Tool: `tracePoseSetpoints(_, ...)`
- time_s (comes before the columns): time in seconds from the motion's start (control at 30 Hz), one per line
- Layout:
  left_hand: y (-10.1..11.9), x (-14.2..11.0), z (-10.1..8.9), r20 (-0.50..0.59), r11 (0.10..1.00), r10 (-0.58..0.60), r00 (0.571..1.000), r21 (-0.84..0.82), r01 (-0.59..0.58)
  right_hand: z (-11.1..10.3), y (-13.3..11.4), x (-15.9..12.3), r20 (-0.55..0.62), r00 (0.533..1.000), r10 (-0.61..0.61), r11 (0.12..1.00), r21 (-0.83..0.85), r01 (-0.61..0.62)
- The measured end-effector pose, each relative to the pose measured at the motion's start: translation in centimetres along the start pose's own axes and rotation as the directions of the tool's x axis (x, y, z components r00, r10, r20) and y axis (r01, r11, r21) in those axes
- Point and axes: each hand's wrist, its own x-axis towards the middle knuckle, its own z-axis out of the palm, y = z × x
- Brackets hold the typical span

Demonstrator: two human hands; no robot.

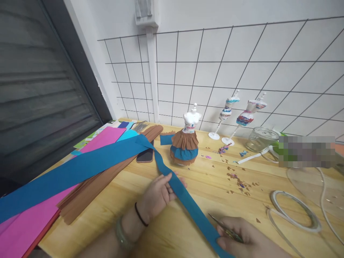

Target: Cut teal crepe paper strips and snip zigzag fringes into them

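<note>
A long blue strip of crepe paper (192,206) runs from the paper pile down to the table's near edge. My left hand (161,190) is closed around its middle, thumb on top and fingers beneath. Lower right, my right hand (239,234) pinches the same strip and also holds a pair of small scissors (227,229), tips pointing up and left. Beyond my left hand stands a miniature white dress form (191,118) wearing a tiered skirt of brown and blue crepe paper (184,147).
Pink (37,224) and brown crepe paper (99,186) lie at left, near a phone (145,156). Two more dress forms (229,107) stand behind, beside a glass jar (259,138). Brown scraps (239,181) and a roll of white tape (295,209) lie at right.
</note>
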Motion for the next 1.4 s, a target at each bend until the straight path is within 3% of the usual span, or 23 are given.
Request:
tracePoseSetpoints(0.13, 1.6, 0.2, -0.6, -0.068, 0.994, 0.082, 0.994, -0.062, -0.087, -2.3, 1.0, -1.1, -0.069, 0.995, 0.067, 0.993, -0.094, -0.074)
tracePoseSetpoints(0.27, 3.3, 0.1, -0.9, -0.078, 0.973, 0.194, 0.978, -0.112, -0.202, -3.8, 1.9, -1.7, -0.136, 0.990, 0.045, 0.992, -0.109, -0.060)
tracePoseSetpoints(0.4, 4.6, 0.1, -1.5, -0.152, 0.916, 0.345, 0.926, -0.161, -0.367, -4.4, 2.3, -2.0, -0.161, 0.985, 0.056, 0.987, -0.142, -0.080)
tracePoseSetpoints(0.53, 5.6, 0.0, -2.1, -0.223, 0.889, 0.406, 0.886, -0.130, -0.440, -4.8, 2.6, -2.1, -0.165, 0.983, 0.085, 0.980, -0.167, -0.112)
tracePoseSetpoints(0.67, 6.7, 0.0, -2.5, -0.322, 0.844, 0.499, 0.805, -0.028, -0.535, -5.2, 2.6, -2.2, -0.149, 0.985, 0.092, 0.972, -0.202, -0.121)
tracePoseSetpoints(0.77, 7.2, 0.2, -3.1, -0.372, 0.839, 0.520, 0.769, 0.058, -0.540, -5.6, 2.7, -2.3, -0.157, 0.984, 0.080, 0.962, -0.246, -0.117)
tracePoseSetpoints(1.0, 7.1, 0.9, -4.1, -0.421, 0.886, 0.446, 0.790, 0.087, -0.455, -6.2, 3.0, -2.5, -0.184, 0.981, 0.067, 0.968, -0.225, -0.108)
tracePoseSetpoints(1.1, 7.1, 1.1, -4.3, -0.456, 0.880, 0.457, 0.763, 0.110, -0.461, -6.5, 2.6, -2.3, -0.359, 0.927, 0.112, 0.968, -0.173, -0.184)
tracePoseSetpoints(1.17, 7.2, 1.2, -4.4, -0.482, 0.863, 0.489, 0.727, 0.145, -0.484, -6.7, 2.7, -2.1, -0.523, 0.845, 0.111, 0.950, -0.193, -0.244)
tracePoseSetpoints(1.23, 7.2, 1.3, -4.5, -0.511, 0.829, 0.543, 0.666, 0.199, -0.523, -6.9, 3.3, -1.7, -0.628, 0.777, 0.043, 0.893, -0.324, -0.311)
tracePoseSetpoints(1.33, 7.6, 1.4, -4.8, -0.545, 0.749, 0.646, 0.535, 0.313, -0.585, -6.9, 5.4, -0.7, -0.672, 0.729, -0.133, 0.711, -0.577, -0.403)
tracePoseSetpoints(1.4, 8.1, 1.2, -5.0, -0.540, 0.683, 0.715, 0.443, 0.408, -0.606, -6.8, 6.9, 0.0, -0.660, 0.722, -0.208, 0.640, -0.650, -0.410)
